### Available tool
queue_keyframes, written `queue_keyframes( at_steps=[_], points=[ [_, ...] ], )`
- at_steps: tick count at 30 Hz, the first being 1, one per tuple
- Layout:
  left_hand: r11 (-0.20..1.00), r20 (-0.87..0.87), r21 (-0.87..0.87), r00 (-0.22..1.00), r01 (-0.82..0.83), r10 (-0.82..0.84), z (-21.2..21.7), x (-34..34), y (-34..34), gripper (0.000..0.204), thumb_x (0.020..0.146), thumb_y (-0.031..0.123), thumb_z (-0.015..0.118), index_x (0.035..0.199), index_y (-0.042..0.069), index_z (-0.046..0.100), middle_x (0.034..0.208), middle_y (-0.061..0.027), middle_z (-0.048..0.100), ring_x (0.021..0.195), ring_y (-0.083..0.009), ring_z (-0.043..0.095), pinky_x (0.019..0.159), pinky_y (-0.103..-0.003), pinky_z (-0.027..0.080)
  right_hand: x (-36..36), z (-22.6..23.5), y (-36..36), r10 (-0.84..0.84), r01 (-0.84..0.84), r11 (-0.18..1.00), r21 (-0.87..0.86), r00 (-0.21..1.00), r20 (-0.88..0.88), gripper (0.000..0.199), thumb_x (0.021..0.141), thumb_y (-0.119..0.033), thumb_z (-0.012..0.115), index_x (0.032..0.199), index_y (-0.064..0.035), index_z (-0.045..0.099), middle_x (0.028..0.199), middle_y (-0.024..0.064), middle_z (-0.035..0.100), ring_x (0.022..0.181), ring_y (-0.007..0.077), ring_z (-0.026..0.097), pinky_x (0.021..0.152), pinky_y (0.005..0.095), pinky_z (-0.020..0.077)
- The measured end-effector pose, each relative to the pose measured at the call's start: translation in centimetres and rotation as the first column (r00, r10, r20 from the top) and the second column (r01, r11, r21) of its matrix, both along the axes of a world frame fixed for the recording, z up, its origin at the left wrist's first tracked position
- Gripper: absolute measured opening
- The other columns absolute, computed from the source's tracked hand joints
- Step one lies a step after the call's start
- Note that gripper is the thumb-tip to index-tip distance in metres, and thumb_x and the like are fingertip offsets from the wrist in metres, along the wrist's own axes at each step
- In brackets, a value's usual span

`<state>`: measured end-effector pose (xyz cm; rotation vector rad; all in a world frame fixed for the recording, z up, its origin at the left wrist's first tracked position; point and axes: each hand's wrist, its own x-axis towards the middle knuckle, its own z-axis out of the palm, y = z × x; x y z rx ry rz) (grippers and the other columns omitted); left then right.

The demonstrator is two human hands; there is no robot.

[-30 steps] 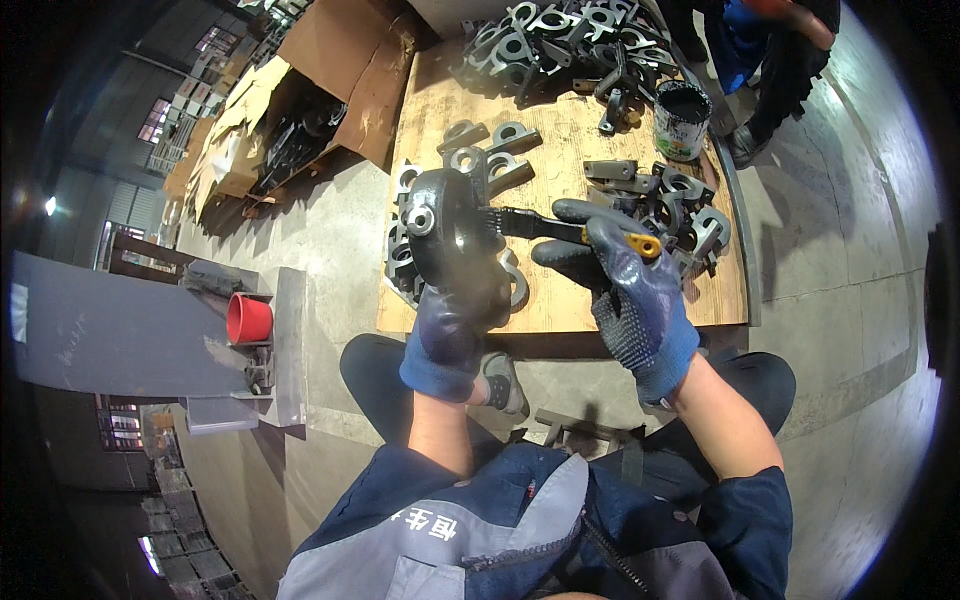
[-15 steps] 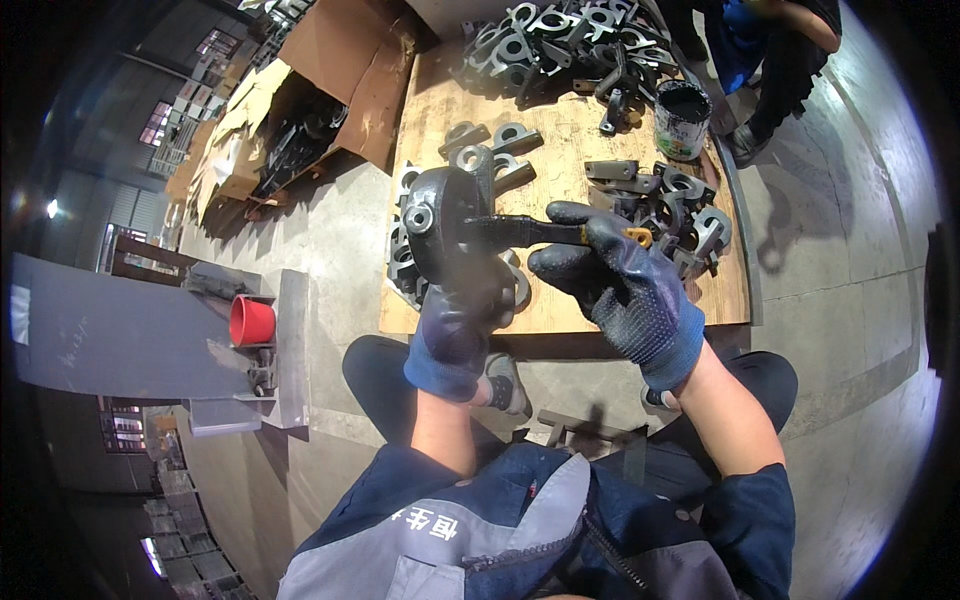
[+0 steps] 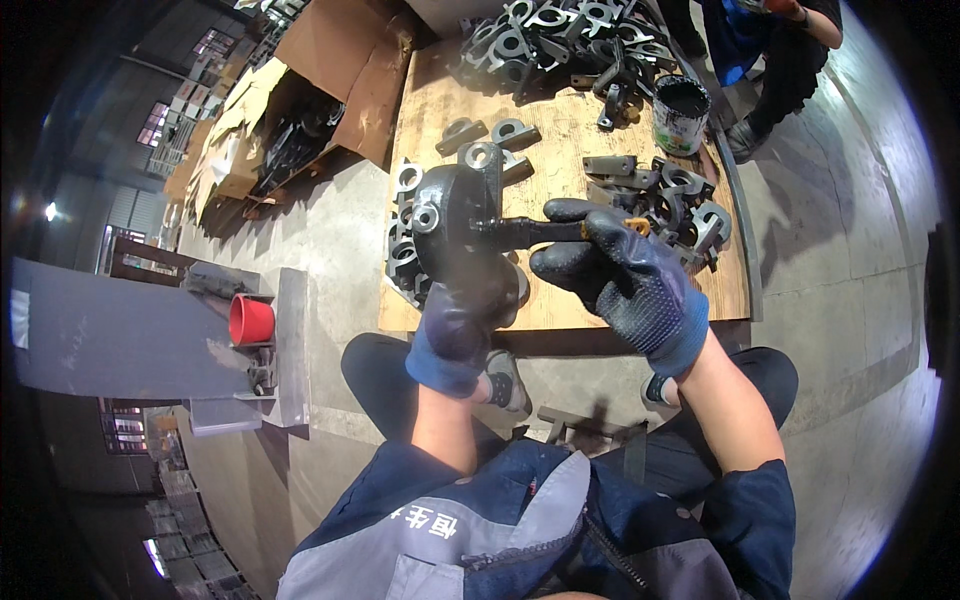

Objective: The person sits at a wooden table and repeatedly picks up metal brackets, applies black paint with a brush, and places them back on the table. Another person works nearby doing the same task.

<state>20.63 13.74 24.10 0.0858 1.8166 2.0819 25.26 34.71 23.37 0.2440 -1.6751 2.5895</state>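
Observation:
My left hand [image 3: 458,335], in a dark coated glove with a blue cuff, grips a black metal bracket [image 3: 447,228] from below, above the wooden tabletop. The bracket has a rounded body, a small round boss on its face and a pale ring at its upper end. My right hand [image 3: 640,295], gloved alike, closes round a paint-blackened paintbrush [image 3: 545,232] with an orange handle end. The brush lies level, its head end against the bracket's right side; the bristles cannot be made out.
An open can of black paint [image 3: 682,112] stands at the table's right edge. Ringed metal brackets [image 3: 560,40] are heaped at the far end, more [image 3: 680,205] lie at right. A torn carton [image 3: 330,80] stands left, a red bucket [image 3: 252,320] beyond. Another person [image 3: 775,50] sits far right.
The bracket has shifted slightly right and its ring end has tipped a little up. Both hands keep their hold. The other person's hand has moved up.

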Motion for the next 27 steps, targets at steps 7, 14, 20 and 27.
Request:
queue_keyframes(
  at_steps=[7,14,20,27],
  points=[
    [0.998,0.037,0.033,0.998,-0.055,0.054,0.2,0.2,0.0,0.048,0.076,0.03,0.075,0.114,0.005,0.059,0.079,-0.0025,0.059,0.064,-0.0128,0.054,0.053,-0.022,0.041,-0.9,-0.6,1.7,-0.021,0.071,0.963,-0.26,0.982,0.19,0.035,0.096,-0.024,0.057,0.121,-0.0001,0.058,0.108,0.0113,0.067,0.092,0.0176,0.067,0.086,0.0328,0.0551],
    [0.999,0.002,0.042,1.0,0.024,-0.024,0.4,0.0,-0.3,0.023,0.092,0.03,0.06,0.099,0.008,0.06,0.079,-0.0003,0.056,0.064,-0.0091,0.048,0.055,-0.022,0.037,-0.8,1.0,1.3,0.134,-0.076,0.932,-0.354,0.98,0.144,0.037,0.091,-0.015,0.063,0.125,-0.003,0.057,0.113,0.012,0.066,0.094,0.0189,0.067,0.088,0.0342,0.0538],
    [0.999,0.013,0.041,1.0,-0.007,0.007,-1.1,-0.6,-0.8,0.033,0.083,0.025,0.069,0.108,0.005,0.059,0.081,-0.0031,0.059,0.065,-0.0135,0.053,0.056,-0.024,0.042,-0.3,-0.9,0.1,-0.019,0.024,1.0,0.013,0.953,-0.302,0.055,0.084,0.002,0.062,0.136,-0.0098,0.05,0.123,0.0159,0.061,0.106,0.0256,0.064,0.095,0.0355,0.051],
    [0.993,0.084,0.116,0.996,-0.019,0.009,-1.4,-0.9,-0.3,0.041,0.08,0.021,0.072,0.115,0.004,0.058,0.088,-0.0042,0.062,0.067,-0.0148,0.056,0.057,-0.024,0.044,-0.1,0.9,-1.2,0.182,0.009,0.728,-0.686,0.961,0.206,0.044,0.099,-0.027,0.05,0.133,0.0011,0.049,0.122,0.0192,0.061,0.107,0.0257,0.064,0.099,0.0365,0.0504]
  ],
)
